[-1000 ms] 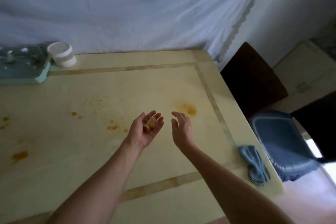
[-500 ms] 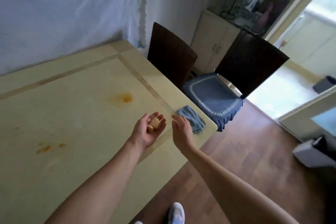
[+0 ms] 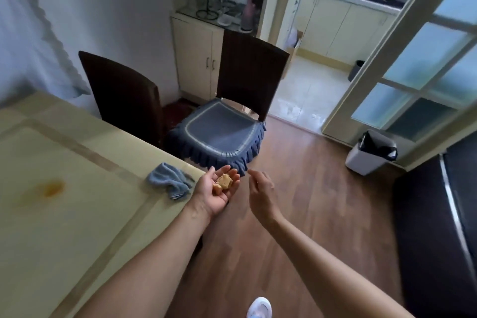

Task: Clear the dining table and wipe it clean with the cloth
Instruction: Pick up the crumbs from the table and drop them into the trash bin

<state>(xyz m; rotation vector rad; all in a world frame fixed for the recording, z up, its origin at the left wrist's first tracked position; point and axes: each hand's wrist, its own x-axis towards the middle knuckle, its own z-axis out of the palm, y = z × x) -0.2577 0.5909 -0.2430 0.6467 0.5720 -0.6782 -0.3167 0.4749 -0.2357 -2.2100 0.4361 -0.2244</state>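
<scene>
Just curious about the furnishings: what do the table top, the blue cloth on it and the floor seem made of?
Table: probably cream laminate or polished stone with tan inlay bands; smooth, slight sheen, stain sitting on top. Cloth: soft fabric, maybe terry; crumpled into folds. Floor: wood or wood-look laminate; brown planks, faintly glossy.

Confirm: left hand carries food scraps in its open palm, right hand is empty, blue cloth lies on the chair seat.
Wrong on the cloth: the head view shows the blue cloth on the table near its corner, not the chair seat. Left hand carries the food scraps; right hand is empty.
</scene>
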